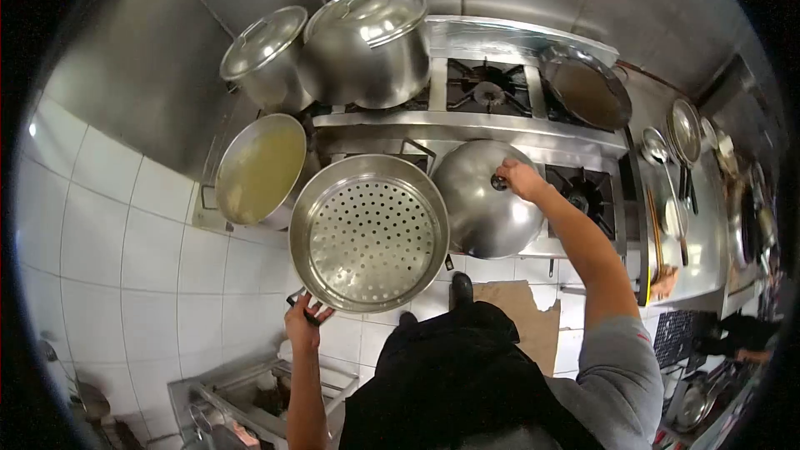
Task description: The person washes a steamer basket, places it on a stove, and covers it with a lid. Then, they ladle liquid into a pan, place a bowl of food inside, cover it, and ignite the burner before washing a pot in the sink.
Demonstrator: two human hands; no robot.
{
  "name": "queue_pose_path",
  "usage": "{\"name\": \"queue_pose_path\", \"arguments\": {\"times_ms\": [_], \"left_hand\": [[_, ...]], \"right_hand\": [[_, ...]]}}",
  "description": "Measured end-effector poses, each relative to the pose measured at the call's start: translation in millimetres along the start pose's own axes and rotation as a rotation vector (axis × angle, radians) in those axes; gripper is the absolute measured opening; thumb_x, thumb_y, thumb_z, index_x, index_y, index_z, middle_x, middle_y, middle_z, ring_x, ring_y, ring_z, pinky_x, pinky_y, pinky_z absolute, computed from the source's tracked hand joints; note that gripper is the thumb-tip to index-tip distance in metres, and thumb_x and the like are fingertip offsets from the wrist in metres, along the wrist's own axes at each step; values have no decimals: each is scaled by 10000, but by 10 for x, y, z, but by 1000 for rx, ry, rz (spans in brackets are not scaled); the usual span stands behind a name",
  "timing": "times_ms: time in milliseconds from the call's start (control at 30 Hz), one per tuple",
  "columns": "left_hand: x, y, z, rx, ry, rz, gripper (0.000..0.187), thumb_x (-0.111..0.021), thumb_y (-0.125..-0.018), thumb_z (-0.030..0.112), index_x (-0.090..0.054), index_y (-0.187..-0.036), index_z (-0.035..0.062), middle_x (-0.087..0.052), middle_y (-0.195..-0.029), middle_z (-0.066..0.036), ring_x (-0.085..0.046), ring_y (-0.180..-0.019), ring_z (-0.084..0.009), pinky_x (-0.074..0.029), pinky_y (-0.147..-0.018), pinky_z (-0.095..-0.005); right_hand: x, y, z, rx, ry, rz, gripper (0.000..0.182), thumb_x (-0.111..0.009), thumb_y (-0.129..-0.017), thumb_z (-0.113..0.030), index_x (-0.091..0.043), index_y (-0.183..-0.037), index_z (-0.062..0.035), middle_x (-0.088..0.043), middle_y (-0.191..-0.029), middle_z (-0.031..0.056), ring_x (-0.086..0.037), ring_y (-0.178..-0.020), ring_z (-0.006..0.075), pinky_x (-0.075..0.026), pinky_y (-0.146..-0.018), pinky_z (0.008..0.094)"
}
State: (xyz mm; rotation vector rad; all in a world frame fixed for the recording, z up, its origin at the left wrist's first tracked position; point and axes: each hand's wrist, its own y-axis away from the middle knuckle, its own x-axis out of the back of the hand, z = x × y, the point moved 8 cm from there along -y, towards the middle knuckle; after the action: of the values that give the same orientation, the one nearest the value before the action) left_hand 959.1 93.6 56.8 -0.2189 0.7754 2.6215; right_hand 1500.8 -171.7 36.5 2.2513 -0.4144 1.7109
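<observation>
My left hand [303, 322] is closed around the near side handle of a wide metal steamer pot [372, 237]. Round holes cover the steamer's floor, and no food shows on it. To its right, a large domed lid [483, 221] lies over the front of the stove. My right hand [520, 181] grips the dark knob on top of this lid. What lies under the lid is hidden. Left of the steamer stands a pot of cloudy yellowish liquid [265, 173].
Two lidded stockpots [367, 58] stand at the back left, beside a bare burner [489, 93]. A dark pan [590, 92] sits at the back right. A side counter holds a ladle [656, 146] and other utensils. Cardboard [525, 317] lies on the tiled floor.
</observation>
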Motion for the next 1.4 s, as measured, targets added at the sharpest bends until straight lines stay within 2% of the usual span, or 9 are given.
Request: {"name": "queue_pose_path", "arguments": {"times_ms": [133, 300, 467, 633, 867, 1033, 1133, 1300, 1400], "left_hand": [[-107, -154, -5, -48, 60, 78, 365, -505, -972, 196, -522, -1187, -98, -599, -1185, -181, -633, -1001, -323, -618, -748, -499], [-209, -254, -10, -78, 183, 62, 316, -519, -957, 141, -526, -1158, -103, -594, -1172, -210, -619, -1064, -390, -621, -759, -529], [-409, -431, -399, -48, 308, 69, 287, -544, -959, 126, -538, -1142, -95, -617, -1136, -195, -644, -986, -336, -632, -713, -509], [-557, -745, -760, -18, 336, 67, 243, -575, -949, 125, -588, -1046, -97, -523, -684, -70, -645, -973, -310, -644, -664, -473], [-521, -1093, -988, 41, 358, 22, 268, -592, -954, 155, -586, -1058, -92, -531, -745, -63, -633, -991, -277, -645, -715, -453], [-533, -1079, -972, 24, 198, 61, 239, -668, -912, 191, -654, -1016, -23, -466, -725, -3, -521, -624, -104, -645, -655, -348], [-511, -1143, -1031, 20, 157, 87, 275, -687, -903, 205, -650, -1033, -36, -459, -726, 5, -499, -568, -97, -640, -601, -327], [-556, -1099, -931, -83, 230, 122, 224, -708, -887, 163, -569, -817, 2, -569, -781, -48, -638, -669, -162, -604, -485, -298], [-554, -1145, -961, -81, 195, 141, 217, -698, -893, 167, -576, -851, -7, -577, -798, -56, -638, -638, -172, -598, -473, -297]], "right_hand": [[247, 240, -49, 116, 46, 30, 217, -618, -817, -92, -630, -1030, -57, -589, -1000, 146, -612, -976, 352, -512, -836, 427], [987, 584, -9, -44, 1, -61, 298, -609, -794, -67, -642, -1089, -38, -598, -1054, 191, -603, -984, 379, -500, -849, 444], [1943, 766, -173, -128, -51, -11, 283, -638, -750, -53, -642, -1023, 22, -609, -977, 218, -594, -942, 418, -480, -834, 451], [2528, 579, -790, 60, 46, 191, 209, -672, -772, 30, -590, -964, 30, -548, -909, 207, -556, -834, 426, -455, -727, 438], [2032, -419, -1853, 139, 71, 152, 220, -682, -776, -13, -598, -977, 19, -572, -940, 190, -585, -898, 413, -483, -770, 452], [1229, -1020, -2365, 257, 175, 64, 268, -664, -775, -80, -588, -1024, -16, -597, -982, 167, -625, -901, 360, -530, -763, 433], [1003, -1173, -2597, 292, 85, 60, 186, -676, -781, -41, -560, -919, 6, -570, -946, 188, -605, -884, 408, -493, -771, 467], [852, -1297, -2806, 375, 82, 84, 195, -669, -783, -29, -589, -955, 11, -589, -951, 192, -610, -884, 403, -503, -784, 447], [776, -1361, -2800, 355, 140, 30, 223, -648, -796, -56, -594, -1008, -17, -588, -975, 165, -623, -907, 353, -523, -777, 424]]}}
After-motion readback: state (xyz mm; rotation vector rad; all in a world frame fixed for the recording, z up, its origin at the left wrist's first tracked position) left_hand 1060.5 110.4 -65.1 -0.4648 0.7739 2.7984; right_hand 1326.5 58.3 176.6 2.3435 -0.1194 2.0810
